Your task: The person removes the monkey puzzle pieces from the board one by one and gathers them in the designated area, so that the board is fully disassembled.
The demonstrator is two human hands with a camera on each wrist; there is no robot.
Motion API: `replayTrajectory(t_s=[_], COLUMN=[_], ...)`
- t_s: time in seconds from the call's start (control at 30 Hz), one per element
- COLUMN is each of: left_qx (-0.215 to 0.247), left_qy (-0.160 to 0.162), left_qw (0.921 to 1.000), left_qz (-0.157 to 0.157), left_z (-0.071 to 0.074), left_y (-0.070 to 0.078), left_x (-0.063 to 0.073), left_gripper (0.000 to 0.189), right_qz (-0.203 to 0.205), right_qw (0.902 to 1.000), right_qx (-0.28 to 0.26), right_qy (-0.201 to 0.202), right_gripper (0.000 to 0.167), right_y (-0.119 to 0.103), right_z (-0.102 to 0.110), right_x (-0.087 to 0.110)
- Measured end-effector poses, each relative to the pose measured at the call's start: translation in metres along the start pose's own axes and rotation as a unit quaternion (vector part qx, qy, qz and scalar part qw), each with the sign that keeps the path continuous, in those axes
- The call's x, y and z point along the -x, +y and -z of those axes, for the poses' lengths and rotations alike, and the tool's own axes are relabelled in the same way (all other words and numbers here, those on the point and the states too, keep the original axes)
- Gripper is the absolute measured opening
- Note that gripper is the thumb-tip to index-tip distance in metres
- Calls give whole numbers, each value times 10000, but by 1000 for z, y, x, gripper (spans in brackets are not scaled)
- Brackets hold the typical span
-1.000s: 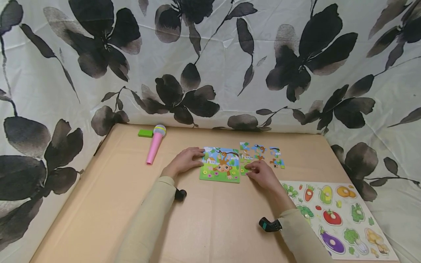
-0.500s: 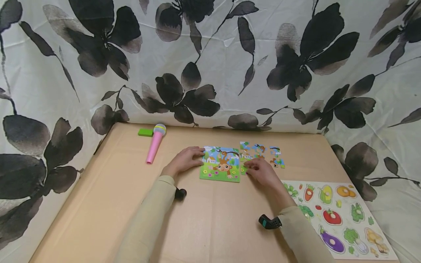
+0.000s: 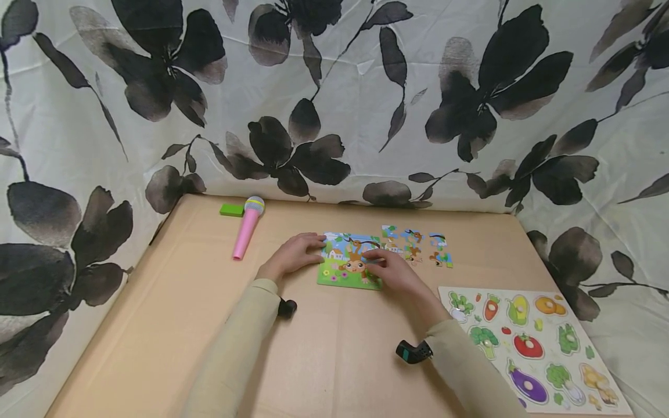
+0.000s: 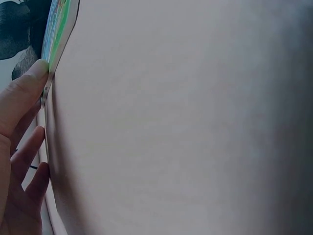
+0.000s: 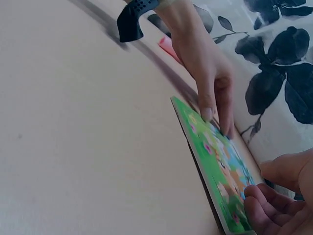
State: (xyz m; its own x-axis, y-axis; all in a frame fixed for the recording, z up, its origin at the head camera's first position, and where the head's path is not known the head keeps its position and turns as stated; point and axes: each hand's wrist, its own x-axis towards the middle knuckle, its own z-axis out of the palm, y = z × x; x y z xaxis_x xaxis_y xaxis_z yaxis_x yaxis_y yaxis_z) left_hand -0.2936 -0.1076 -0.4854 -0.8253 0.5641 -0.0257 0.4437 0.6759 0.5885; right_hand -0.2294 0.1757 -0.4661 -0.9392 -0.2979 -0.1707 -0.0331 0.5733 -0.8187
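Note:
A square puzzle board with a monkey picture on green and blue lies mid-table. My left hand rests at its left edge, index finger near the upper corner, and the left wrist view shows the thumb against the board's rim. My right hand reaches over the board's right side, with thumb and index finger apart above the monkey. The right wrist view shows the right fingertips close over the board's picture, and nothing is visible between them and the thumb. Several loose puzzle pieces lie just right of the board.
A pink toy microphone and a green block lie at the back left. On the right, a white vegetable picture board covers the table beside my right sleeve. A floral cloth hangs behind the table.
My right hand has moved left from the green loose piece to above the puzzle board's right side. The left hand stays at the board's left edge.

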Motion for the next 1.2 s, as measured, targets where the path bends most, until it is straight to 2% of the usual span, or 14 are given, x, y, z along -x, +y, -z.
replayTrajectory(t_s=[0.27,0.57,0.9,1.03,1.2], left_qx=[-11,27,17,-9,-15], left_qy=[16,-29,3,-16,12], left_qw=[9999,10000,9999,9999,9999], left_qz=[-149,-85,-162,-99,-137], left_z=[1,2,2,2,2], left_y=[3,3,4,2,1], left_x=[1,1,1,0,0], left_gripper=[48,48,48,48,48], right_qz=[9,-185,379,748,1177], right_qw=[9986,9981,9990,9955,9866], right_qx=[-522,-570,154,537,1094], right_qy=[-125,-106,-187,-218,-283], right_gripper=[33,31,33,33,34], right_y=[-8,-4,-2,-3,-4], right_z=[-14,-21,-21,-23,-27], right_x=[-11,-12,-10,-11,-14])
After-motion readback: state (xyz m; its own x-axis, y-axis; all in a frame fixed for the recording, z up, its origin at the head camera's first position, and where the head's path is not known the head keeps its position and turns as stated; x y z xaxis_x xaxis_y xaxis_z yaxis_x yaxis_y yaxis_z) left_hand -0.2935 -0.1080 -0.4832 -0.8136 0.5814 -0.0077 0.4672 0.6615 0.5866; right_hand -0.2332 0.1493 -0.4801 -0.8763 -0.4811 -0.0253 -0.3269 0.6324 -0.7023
